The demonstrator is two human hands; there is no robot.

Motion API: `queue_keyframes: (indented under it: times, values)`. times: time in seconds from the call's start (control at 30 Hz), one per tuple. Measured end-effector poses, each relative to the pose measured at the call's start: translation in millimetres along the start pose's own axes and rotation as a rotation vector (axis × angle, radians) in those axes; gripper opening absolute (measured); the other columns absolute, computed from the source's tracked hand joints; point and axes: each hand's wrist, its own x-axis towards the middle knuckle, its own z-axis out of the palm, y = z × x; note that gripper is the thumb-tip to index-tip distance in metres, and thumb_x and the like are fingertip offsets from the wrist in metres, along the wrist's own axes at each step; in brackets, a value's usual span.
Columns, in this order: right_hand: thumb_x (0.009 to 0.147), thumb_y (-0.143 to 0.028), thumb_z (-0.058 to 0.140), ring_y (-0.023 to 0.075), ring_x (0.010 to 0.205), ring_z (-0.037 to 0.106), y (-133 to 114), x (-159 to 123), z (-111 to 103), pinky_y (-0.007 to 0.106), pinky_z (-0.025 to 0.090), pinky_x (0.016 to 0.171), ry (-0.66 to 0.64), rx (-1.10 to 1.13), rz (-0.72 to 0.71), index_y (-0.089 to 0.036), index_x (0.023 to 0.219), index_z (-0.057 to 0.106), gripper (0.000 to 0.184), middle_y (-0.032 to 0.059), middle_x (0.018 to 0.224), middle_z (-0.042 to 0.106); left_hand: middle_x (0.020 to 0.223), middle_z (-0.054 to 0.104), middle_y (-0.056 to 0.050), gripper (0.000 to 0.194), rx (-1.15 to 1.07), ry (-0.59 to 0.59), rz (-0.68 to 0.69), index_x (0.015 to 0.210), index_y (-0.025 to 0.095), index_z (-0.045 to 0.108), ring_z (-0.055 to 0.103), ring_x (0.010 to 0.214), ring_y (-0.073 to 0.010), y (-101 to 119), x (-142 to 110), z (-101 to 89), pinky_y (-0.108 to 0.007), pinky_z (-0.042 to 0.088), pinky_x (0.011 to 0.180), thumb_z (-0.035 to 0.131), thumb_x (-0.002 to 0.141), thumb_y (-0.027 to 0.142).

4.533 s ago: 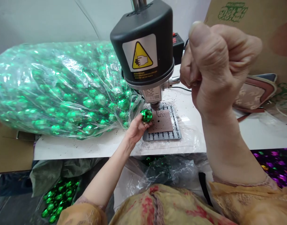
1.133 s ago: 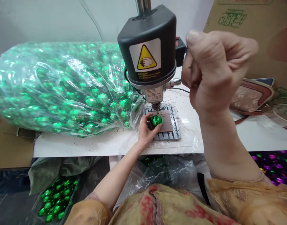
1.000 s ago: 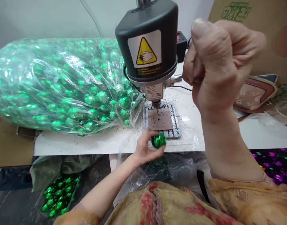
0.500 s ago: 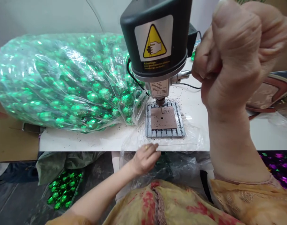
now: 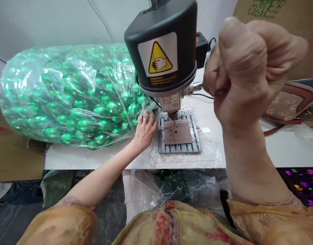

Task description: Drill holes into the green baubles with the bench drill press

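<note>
My right hand (image 5: 245,71) is wrapped in a fist around the feed lever (image 5: 197,86) of a small black bench drill press (image 5: 161,47); most of the lever is hidden inside the fist. Below the chuck, a thin drill bit (image 5: 175,122) points down at a brown board (image 5: 178,136) with a dark hole in it. The board lies on the slotted metal base (image 5: 180,148). My left hand (image 5: 145,131) is at the mouth of a large clear plastic bag (image 5: 69,95) full of shiny green faceted beads, fingers stretched out over the plastic; nothing shows in it.
Dark shavings lie around the base on the white table (image 5: 95,157). Cardboard boxes (image 5: 15,156) stand at the left and back right. A brown-edged bag (image 5: 290,102) sits at the right. Clear plastic sheeting (image 5: 187,187) hangs at the table's front edge, with purple beads (image 5: 303,183) low right.
My left hand has moved up and left from the table's front edge to the bag mouth. My right hand stays on the lever, and the whole view has shifted slightly.
</note>
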Motion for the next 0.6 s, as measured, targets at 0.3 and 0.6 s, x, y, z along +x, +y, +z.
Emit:
queue_keyframes:
  times: [0.3,0.6]
  values:
    - [0.086,-0.045,0.065,0.0045,0.041,0.031,-6,-1,-1,0.029,0.018,0.047,-0.005,-0.021,0.047,-0.019,0.049,0.037,0.053,-0.0052,0.043,0.028,0.151,0.047,-0.023,0.048,-0.019,0.027,-0.093,0.140,0.014,0.054,0.041,0.142,-0.0427,-15,25,13.6,-0.064,0.036,0.108,0.037,0.095,0.008]
    - [0.087,-0.037,0.065,0.0015,0.041,0.030,-11,-3,0,0.025,0.017,0.047,-0.003,-0.060,0.060,-0.017,0.049,0.031,0.055,-0.0066,0.044,0.024,0.133,0.059,-0.022,0.035,-0.116,-0.024,0.035,0.119,0.017,0.066,0.053,0.127,-0.0371,-8,14,31.0,-0.059,0.041,0.104,0.045,0.092,0.007]
